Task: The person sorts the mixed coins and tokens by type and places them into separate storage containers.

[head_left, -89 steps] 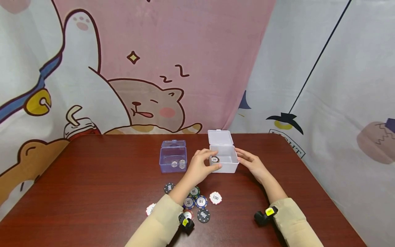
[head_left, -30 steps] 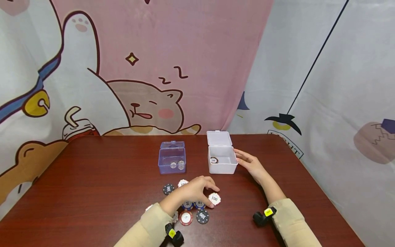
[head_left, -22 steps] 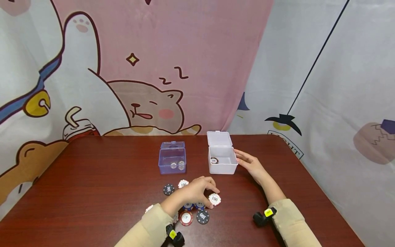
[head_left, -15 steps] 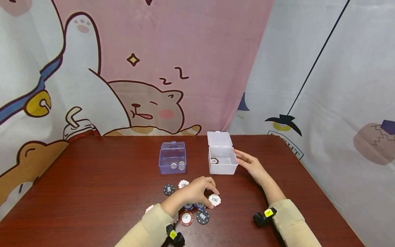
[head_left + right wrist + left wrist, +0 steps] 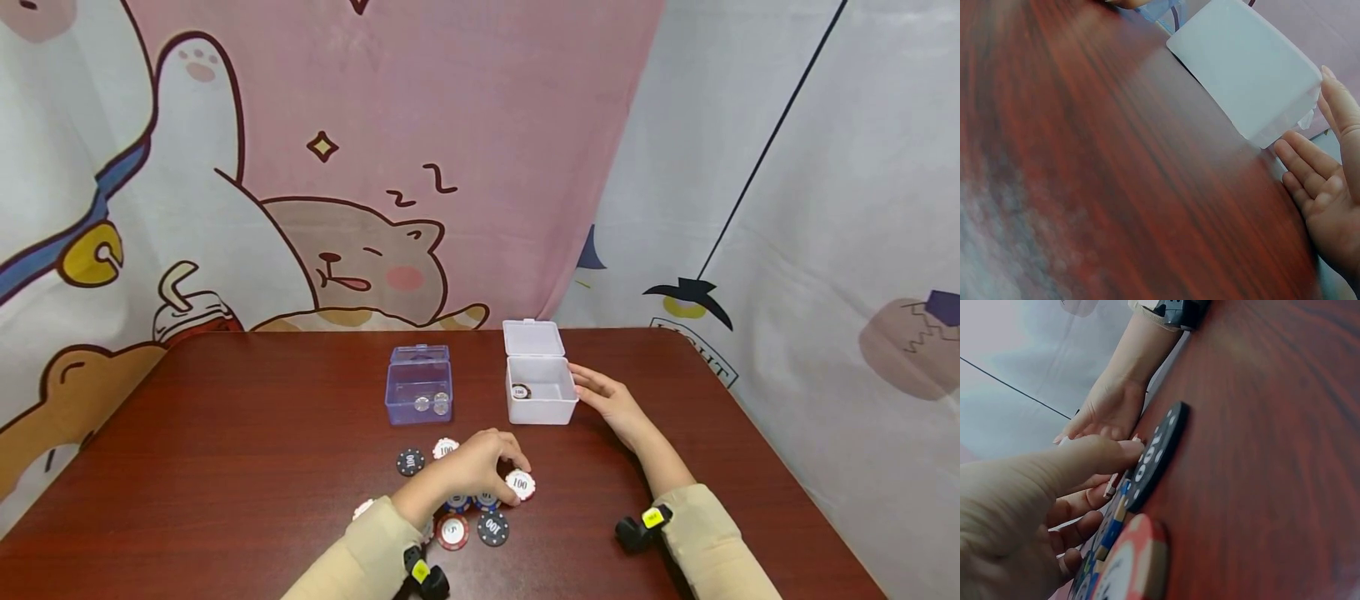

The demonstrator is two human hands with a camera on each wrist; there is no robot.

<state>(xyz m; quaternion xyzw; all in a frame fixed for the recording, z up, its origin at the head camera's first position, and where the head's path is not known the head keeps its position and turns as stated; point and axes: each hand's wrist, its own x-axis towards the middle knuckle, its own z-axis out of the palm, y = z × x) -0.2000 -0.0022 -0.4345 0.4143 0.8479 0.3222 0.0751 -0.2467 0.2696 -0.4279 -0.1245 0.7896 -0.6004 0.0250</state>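
Left to right: your left hand (image 5: 467, 468) curls over the loose chips, thumb and fingertips (image 5: 517, 461) pinching the white 100 chip (image 5: 521, 484) that lies on the table (image 5: 225, 467) under them. Beyond the fingertips stands the open white box (image 5: 542, 398), one chip inside. Your right hand (image 5: 611, 398) rests with relaxed, straight fingers against its right wall. Step: pickup. Next: likely lift, carry over the rim.
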